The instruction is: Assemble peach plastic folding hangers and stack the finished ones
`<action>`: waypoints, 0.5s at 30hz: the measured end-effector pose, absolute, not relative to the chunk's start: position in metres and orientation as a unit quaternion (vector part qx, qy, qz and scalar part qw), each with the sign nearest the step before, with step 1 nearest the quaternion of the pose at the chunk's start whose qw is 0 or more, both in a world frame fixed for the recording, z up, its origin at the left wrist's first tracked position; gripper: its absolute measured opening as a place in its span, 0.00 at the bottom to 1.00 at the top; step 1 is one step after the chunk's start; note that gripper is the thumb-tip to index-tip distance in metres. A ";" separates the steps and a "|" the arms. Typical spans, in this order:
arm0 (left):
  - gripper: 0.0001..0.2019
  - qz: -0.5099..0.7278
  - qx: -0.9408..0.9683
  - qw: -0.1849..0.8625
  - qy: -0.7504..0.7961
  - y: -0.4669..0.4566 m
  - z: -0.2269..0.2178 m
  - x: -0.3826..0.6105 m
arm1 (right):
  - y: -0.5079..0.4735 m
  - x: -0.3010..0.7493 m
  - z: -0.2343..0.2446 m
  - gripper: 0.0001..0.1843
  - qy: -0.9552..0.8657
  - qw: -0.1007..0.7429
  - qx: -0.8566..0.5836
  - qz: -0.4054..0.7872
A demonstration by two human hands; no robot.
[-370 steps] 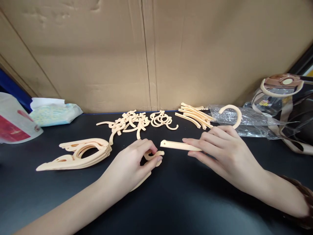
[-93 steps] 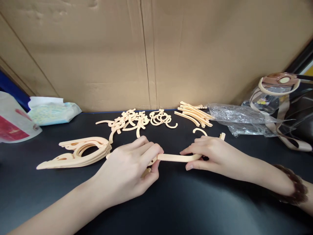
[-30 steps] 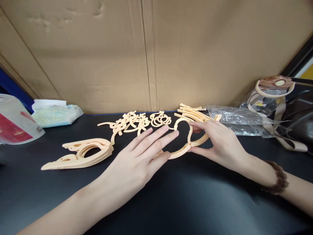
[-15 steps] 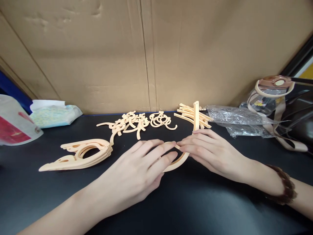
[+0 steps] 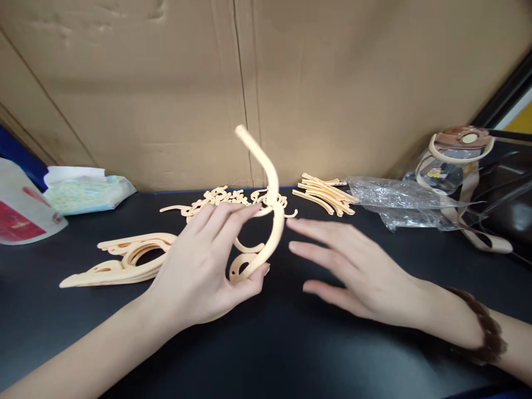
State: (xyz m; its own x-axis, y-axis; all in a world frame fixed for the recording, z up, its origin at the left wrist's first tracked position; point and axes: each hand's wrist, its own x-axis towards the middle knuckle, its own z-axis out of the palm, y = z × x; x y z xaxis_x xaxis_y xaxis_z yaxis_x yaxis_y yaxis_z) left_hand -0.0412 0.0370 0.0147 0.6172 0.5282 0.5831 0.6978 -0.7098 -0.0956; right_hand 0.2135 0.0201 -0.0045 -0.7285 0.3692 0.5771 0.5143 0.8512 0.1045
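My left hand (image 5: pixel 205 260) is closed on a peach plastic hanger (image 5: pixel 271 191), lifted off the black table (image 5: pixel 291 343) with one curved arm sticking up against the cardboard. My right hand (image 5: pixel 353 271) is open just to the right of it, fingers spread and flat above the table, holding nothing. Left of my left hand lies a stack of finished folded hangers (image 5: pixel 120 260). Behind the hands are a pile of hook pieces (image 5: pixel 224 200) and a bundle of curved arm pieces (image 5: pixel 324 194).
A cardboard wall (image 5: pixel 249 83) closes the back. A tissue pack (image 5: pixel 83 191) and a red-and-white pouch (image 5: pixel 20 208) sit at the left. Crumpled clear plastic (image 5: pixel 394 202) and a strapped water bottle (image 5: pixel 461 155) lie at the right.
My left hand has picked the hanger up from the table and tilted it upright. My right hand has let go of it and opened beside it.
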 end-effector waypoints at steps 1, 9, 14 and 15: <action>0.27 -0.278 -0.878 0.150 -0.359 0.038 0.015 -0.042 | 0.019 0.210 -0.006 0.30 -0.934 0.245 -0.241 -0.095; 0.21 -0.289 -0.878 0.110 -0.366 0.036 0.012 -0.044 | 0.015 0.195 -0.011 0.35 -0.965 0.127 -0.212 0.082; 0.11 -0.264 -0.895 0.096 -0.345 0.032 0.013 -0.043 | 0.025 0.204 -0.012 0.26 -0.939 0.186 -0.288 -0.016; 0.11 -0.254 -0.897 0.094 -0.348 0.031 0.013 -0.043 | 0.027 0.206 -0.012 0.23 -0.937 0.179 -0.298 -0.026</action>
State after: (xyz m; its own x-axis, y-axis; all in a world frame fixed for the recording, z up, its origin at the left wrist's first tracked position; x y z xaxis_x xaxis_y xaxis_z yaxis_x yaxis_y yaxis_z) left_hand -0.0429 0.0307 0.0135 0.6281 0.5773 0.5218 0.6725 -0.7400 0.0093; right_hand 0.2060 0.0275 -0.0124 -0.7585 0.5492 0.3508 0.5677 0.8212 -0.0581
